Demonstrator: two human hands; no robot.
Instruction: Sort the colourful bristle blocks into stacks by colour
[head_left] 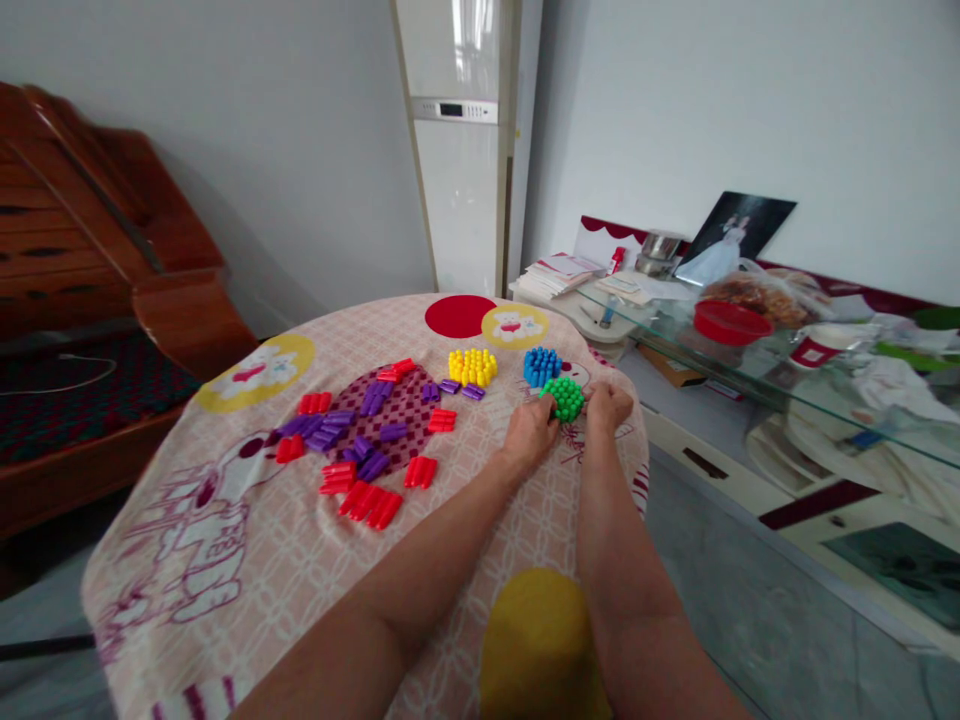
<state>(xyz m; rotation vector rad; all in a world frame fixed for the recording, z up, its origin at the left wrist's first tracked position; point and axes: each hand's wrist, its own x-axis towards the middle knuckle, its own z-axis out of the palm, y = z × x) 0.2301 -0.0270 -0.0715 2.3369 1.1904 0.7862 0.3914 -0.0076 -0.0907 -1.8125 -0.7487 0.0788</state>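
A cluster of upright green pegs [564, 397] stands on the patterned cloth of a round table [225, 560]. My left hand [529, 432] presses against the cluster's left side with curled fingers. On the cluster's right side, my right hand [607, 407] does the same, so both hands squeeze the cluster together. Just behind it stand a blue peg cluster [541, 365] and a yellow peg cluster [472, 366]. Loose red pegs [370, 502] and purple pegs [328, 430] lie scattered flat to the left.
A wooden sofa [90, 300] stands at left. A white standing air conditioner [459, 140] is behind the table. A glass-topped cabinet [787, 390] at right carries a red bowl [730, 321], papers, a photo and bags.
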